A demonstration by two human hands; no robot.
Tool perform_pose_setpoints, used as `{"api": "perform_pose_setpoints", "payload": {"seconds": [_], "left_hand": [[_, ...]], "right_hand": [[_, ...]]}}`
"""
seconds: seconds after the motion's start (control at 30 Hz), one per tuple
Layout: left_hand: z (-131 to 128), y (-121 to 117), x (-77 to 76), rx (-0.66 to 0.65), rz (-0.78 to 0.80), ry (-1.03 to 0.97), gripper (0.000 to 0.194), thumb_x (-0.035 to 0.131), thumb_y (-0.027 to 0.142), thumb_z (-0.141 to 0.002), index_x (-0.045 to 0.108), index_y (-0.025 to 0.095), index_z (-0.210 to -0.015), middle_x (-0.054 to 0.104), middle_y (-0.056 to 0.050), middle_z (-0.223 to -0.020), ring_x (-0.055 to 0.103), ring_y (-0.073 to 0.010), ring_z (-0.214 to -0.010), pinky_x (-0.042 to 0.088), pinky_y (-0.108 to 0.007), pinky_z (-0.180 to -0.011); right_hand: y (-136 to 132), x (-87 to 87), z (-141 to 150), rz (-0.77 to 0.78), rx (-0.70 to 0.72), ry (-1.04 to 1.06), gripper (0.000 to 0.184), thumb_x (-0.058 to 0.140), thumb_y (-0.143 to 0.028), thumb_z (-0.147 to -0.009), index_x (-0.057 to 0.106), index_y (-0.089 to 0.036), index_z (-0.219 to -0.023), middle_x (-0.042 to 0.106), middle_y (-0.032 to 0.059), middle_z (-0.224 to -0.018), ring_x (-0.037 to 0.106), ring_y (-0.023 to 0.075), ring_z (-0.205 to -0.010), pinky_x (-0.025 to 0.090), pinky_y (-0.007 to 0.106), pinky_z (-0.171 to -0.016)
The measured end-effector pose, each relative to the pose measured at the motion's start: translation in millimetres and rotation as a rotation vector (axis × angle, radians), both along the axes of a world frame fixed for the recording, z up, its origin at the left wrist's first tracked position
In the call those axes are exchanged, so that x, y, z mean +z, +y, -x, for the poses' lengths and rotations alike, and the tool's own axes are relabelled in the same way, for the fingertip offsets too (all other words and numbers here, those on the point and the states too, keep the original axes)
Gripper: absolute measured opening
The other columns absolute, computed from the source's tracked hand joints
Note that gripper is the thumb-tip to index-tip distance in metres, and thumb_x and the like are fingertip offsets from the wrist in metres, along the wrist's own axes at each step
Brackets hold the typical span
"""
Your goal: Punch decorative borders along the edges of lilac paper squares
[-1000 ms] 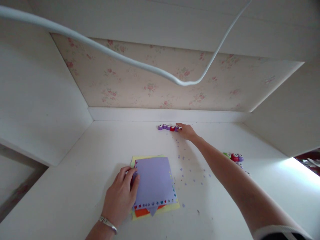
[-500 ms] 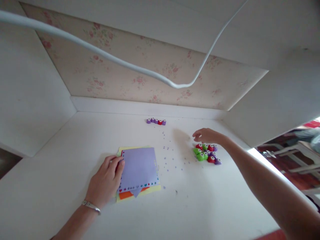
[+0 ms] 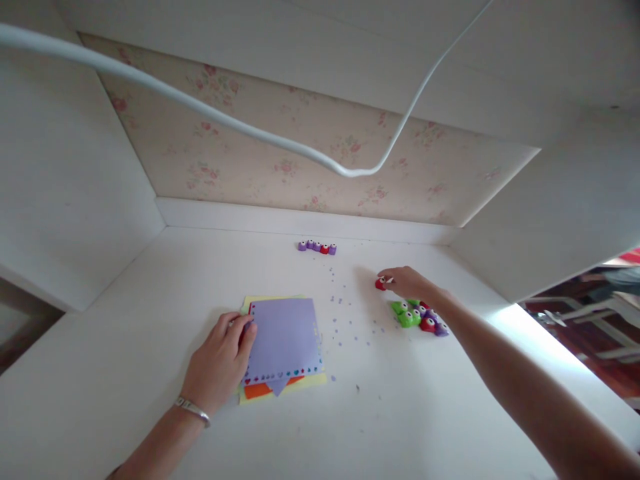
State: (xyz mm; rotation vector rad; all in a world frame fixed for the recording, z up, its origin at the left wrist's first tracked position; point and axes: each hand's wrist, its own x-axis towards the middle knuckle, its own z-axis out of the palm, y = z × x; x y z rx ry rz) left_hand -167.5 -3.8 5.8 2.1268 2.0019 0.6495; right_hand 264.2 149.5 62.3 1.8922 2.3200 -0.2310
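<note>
My left hand (image 3: 220,357) is closed at the left edge of a purple paper sheet (image 3: 283,340), its fingertips on the upper left side; what lies under the curled fingers is partly hidden. Small coloured shapes, hearts and stars among them, run along the sheet's lower edge. Yellow paper (image 3: 314,380) and a piece of orange paper (image 3: 257,390) stick out beneath it. My right hand (image 3: 407,283) pinches a small red craft punch (image 3: 381,284) just left of a cluster of green, red and purple craft punches (image 3: 410,317).
Several purple craft punches (image 3: 303,247) and a red one (image 3: 325,249) stand in a row near the back wall. Tiny purple paper bits (image 3: 351,323) are scattered between the sheet and the cluster. A white cable (image 3: 280,139) hangs across the upper view. White side panels flank the white tabletop (image 3: 150,320).
My right hand has closed on a red craft punch and moved it left, out of the cluster. My left hand stays at the sheet's edge. The camera view has shifted slightly.
</note>
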Motion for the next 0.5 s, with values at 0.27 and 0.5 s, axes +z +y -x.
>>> {"api": "perform_pose_setpoints", "payload": {"seconds": [0.27, 0.5], "left_hand": [[0, 0, -0.5, 0.001, -0.055, -0.036, 0.03, 0.037, 0.037, -0.101, 0.06, 0.023, -0.114, 0.059, -0.006, -0.117, 0.065, -0.0181, -0.095, 0.055, -0.033, -0.084], [-1, -1, 3.2, -0.002, -0.031, 0.012, 0.032, 0.036, 0.037, -0.101, 0.06, 0.022, -0.115, 0.058, -0.006, -0.118, 0.065, -0.0185, -0.096, 0.056, -0.031, -0.081]], "right_hand": [[43, -25.1, 85, -0.159, -0.008, 0.095, 0.03, 0.049, -0.028, -0.093, 0.066, -0.023, -0.118, 0.075, 0.0079, -0.107, 0.068, 0.0226, -0.096, 0.046, 0.028, -0.08], [67, -35.6, 112, -0.233, -0.077, 0.146, 0.034, 0.046, -0.033, -0.097, 0.062, -0.023, -0.125, 0.074, 0.0082, -0.11, 0.068, 0.0243, -0.098, 0.048, 0.029, -0.081]]}}
